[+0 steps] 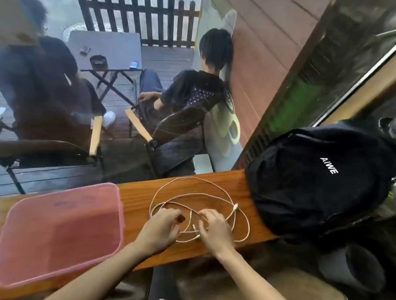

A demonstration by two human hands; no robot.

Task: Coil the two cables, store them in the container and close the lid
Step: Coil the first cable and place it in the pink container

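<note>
Two thin white cables (215, 187) lie tangled in loose loops on the narrow wooden counter (138, 199). My left hand (163, 226) rests on the left part of the loops, fingers curled onto cable. My right hand (215, 227) pinches a cable near a connector end at the loops' lower middle. To the left lies a pink translucent container (61, 230) with its lid on; the inside looks empty through the plastic.
A black backpack (321, 177) stands on the counter's right end, touching distance from the loops. The counter runs along a window; behind the glass two people sit in chairs. A brown stool seat (274, 294) is below the counter's near edge.
</note>
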